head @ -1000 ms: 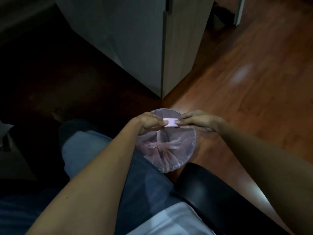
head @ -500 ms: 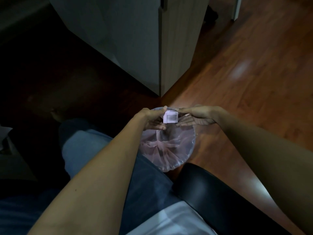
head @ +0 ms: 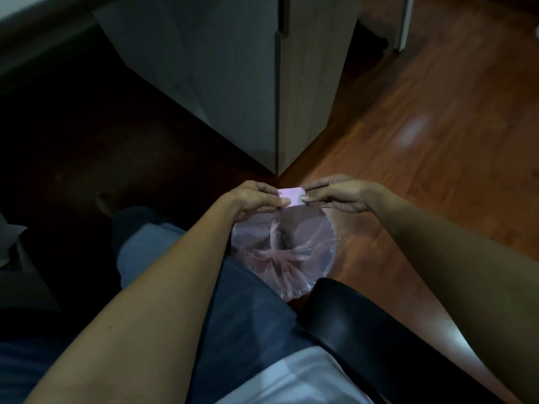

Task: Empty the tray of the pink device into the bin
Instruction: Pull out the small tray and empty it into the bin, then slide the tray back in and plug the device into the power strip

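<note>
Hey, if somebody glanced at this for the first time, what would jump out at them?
First, the small pink device, pinched between the left hand and right hand at the centre. Just below it sits the round bin with its crinkled pink liner, on the reddish wood floor.

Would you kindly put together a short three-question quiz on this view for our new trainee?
1. True or false: the pink device is gripped by both the left hand and the right hand.
2. Where is the device held? A) over the far rim of the bin B) on the wooden floor C) on the person's lap
3. Fill in: the bin is lined with a translucent ____ bag.

Key: 1 true; 2 A; 3 pink.
</note>
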`<action>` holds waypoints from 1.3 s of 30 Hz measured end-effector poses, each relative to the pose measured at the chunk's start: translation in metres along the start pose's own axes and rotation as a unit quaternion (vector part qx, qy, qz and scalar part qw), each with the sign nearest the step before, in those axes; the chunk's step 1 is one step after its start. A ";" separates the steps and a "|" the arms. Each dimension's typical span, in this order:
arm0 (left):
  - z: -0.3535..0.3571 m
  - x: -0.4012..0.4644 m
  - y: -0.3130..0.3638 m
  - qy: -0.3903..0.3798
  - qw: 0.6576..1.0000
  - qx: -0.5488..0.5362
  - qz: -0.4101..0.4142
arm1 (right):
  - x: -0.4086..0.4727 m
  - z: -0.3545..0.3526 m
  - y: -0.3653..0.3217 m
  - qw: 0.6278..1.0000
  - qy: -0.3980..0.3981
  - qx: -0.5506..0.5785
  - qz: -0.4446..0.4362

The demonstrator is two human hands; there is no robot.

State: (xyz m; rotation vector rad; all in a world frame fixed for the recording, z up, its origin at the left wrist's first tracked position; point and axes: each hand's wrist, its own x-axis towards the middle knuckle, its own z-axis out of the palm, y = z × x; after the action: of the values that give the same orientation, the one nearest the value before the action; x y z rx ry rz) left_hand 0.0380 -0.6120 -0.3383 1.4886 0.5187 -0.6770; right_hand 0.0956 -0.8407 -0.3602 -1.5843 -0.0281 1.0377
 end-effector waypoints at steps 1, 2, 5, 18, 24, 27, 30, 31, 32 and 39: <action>-0.002 -0.002 0.002 0.005 1.000 0.009 0.020 | -0.001 -0.001 -0.005 1.000 -0.015 -0.010 0.006; -0.004 -0.005 0.005 0.010 0.999 0.024 0.042 | -0.001 -0.003 -0.012 1.000 -0.024 -0.013 0.004; -0.010 -0.009 0.014 0.027 0.993 0.062 0.097 | -0.006 0.001 -0.027 0.999 -0.007 -0.024 -0.023; -0.022 -0.062 0.101 0.099 0.950 0.086 0.284 | -0.052 0.023 -0.133 0.974 0.101 -0.044 -0.197; -0.015 -0.112 0.162 0.105 0.909 0.126 0.382 | -0.101 0.021 -0.203 0.955 0.117 -0.076 -0.261; -0.012 -0.141 0.194 0.103 0.892 0.146 0.415 | -0.121 0.018 -0.237 0.950 0.116 -0.054 -0.285; -0.012 -0.171 0.222 0.097 0.877 0.160 0.442 | -0.139 0.022 -0.269 0.944 0.109 -0.045 -0.309; -0.013 -0.181 0.229 0.100 0.872 0.164 0.451 | -0.145 0.026 -0.280 0.941 0.106 -0.046 -0.317; -0.016 -0.191 0.235 0.106 0.866 0.166 0.460 | -0.150 0.030 -0.289 0.938 0.101 -0.049 -0.327; -0.067 -0.256 0.271 0.159 0.845 0.145 0.489 | -0.158 0.079 -0.369 0.916 0.036 -0.094 -0.389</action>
State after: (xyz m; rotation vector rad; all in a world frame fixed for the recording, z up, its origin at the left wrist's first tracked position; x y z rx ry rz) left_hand 0.0478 -0.5334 0.0324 1.9018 -0.1566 0.3262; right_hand 0.1371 -0.7466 0.0357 -1.5664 -0.6746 0.3508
